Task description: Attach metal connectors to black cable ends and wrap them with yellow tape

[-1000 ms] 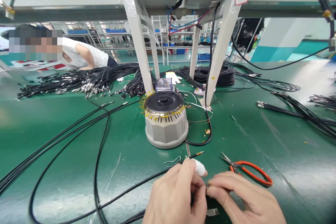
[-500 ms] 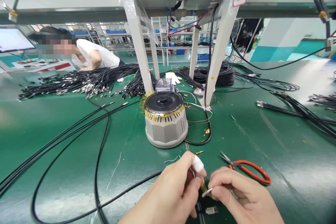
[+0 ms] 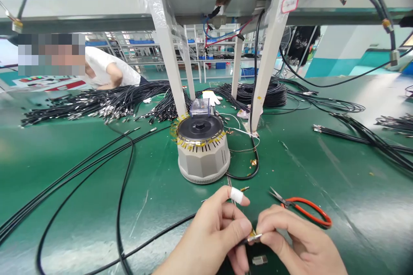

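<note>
Both hands had shifted a little lower and closer together, the metal plug now level between them. Her left hand pinched the plug between thumb and fingers, its taped forefinger lifted clear. From the other side the right hand pinched the same plug. It sat above the green bench, near the red scissors and the grey tape dispenser.

Your single head camera looks forward and down, close over the green surface, under a shelf.
</note>
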{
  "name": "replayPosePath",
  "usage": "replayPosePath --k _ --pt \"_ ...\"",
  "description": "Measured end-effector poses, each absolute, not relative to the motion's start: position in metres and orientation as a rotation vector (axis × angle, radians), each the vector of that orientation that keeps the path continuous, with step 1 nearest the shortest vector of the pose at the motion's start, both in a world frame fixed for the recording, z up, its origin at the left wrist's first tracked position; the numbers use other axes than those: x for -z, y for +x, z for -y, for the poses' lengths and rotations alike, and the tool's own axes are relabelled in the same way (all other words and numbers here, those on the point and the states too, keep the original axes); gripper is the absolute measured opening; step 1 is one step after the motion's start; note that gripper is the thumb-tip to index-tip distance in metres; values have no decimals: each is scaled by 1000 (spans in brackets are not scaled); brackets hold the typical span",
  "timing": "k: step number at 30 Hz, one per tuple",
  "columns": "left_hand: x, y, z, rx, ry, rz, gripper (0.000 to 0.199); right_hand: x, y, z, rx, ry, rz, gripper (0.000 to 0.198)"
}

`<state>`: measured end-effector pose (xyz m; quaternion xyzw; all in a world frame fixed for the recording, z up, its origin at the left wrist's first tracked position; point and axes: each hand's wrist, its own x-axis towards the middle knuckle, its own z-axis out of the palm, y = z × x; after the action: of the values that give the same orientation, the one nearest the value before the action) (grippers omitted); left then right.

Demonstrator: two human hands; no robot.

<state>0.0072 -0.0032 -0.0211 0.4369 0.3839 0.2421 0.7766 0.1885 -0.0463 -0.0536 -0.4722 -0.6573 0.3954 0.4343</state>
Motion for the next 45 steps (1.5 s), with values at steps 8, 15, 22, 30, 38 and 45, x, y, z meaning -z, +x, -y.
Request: replayPosePath --k 8,15,22,30,38,45 --pt "27 3 5 -464 847 -805 22 55 183 48 -962 -1248 1596 23" --pt "27 -7 -1 -475 911 -749 33 50 180 44 -1084 -1339 1309 26" --pt "34 -6 -1 -498 927 -757 35 47 184 39 -1295 -1394 1510 23" --pt "34 -7 1 -588 936 -773 40 41 175 38 -1547 -1353 1174 32" --pt "28 4 12 -730 1097 -1017 32 42 183 36 -1826 -1202 1085 42" --pt "33 -6 5 -938 1340 -1239 22 54 185 41 -1853 -1271 883 41"
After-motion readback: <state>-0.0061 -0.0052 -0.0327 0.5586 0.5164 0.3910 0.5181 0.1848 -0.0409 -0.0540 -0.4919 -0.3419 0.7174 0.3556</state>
